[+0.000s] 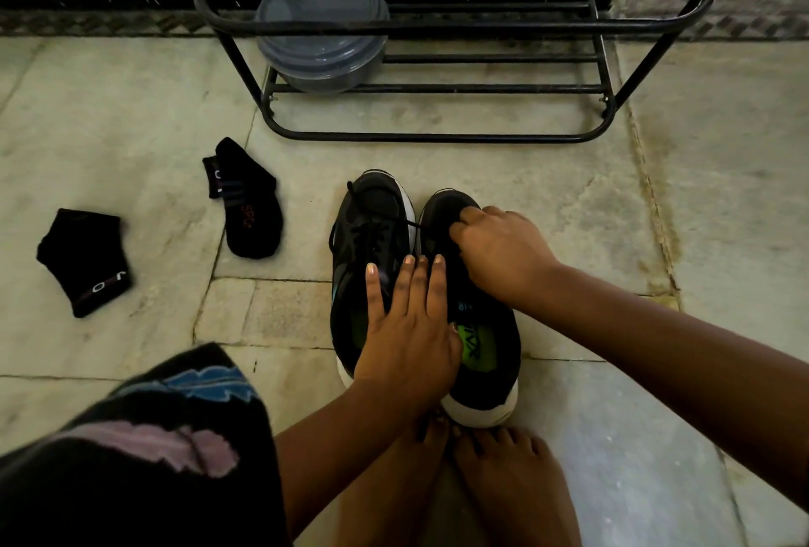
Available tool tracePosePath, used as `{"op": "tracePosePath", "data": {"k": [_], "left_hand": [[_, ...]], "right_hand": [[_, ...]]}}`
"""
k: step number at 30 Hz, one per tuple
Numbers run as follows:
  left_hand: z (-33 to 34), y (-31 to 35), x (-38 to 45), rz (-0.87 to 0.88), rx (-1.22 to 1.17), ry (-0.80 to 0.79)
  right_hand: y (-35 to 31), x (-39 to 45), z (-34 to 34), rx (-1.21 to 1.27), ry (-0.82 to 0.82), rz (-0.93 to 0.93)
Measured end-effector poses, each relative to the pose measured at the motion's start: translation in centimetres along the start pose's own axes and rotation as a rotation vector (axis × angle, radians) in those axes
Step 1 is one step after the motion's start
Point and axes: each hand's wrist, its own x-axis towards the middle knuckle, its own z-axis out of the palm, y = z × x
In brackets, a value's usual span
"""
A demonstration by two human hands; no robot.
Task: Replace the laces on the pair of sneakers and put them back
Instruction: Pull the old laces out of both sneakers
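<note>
1. Stone floor [131, 117] underfoot, black rack [437, 137] at its far edge; two socks [249, 205] lie toward the left edge.
2. Left hand [407, 327], fingers straight, presses flat across both sneakers [372, 240]. Keep that weight down.
3. Right hand [499, 248] curls at the right sneaker's laces [455, 218]; grip unclear. Best to pull evenly, eyelet by eyelet.

2 black socks [251, 200] [85, 262] lie apart on stone floor [131, 108]; grey lidded tub [324, 34] sits in black metal rack [437, 137].
</note>
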Motion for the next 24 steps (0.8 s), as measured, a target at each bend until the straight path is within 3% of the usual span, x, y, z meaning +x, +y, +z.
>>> {"op": "tracePosePath", "data": {"k": [3, 13, 18, 22, 24], "left_hand": [[-0.1, 0.0, 0.0, 0.002, -0.002, -0.003], [-0.1, 0.1, 0.0, -0.001, 0.006, -0.015], [-0.1, 0.2, 0.0, -0.002, 0.006, -0.013], [-0.1, 0.2, 0.1, 0.001, 0.008, -0.011], [-0.1, 0.2, 0.1, 0.003, 0.008, -0.010]], "right_hand": [[0.4, -0.2, 0.5, 0.024, 0.018, -0.025], [2.3, -5.0, -1.0, 0.505, 0.110, 0.139], [3.7, -6.9, -3.3, 1.008, 0.208, 0.234], [4.2, -6.6, -4.7, 1.604, 0.304, 0.107], [3.6, -5.8, -4.4, 1.817, 0.320, 0.206]]}}
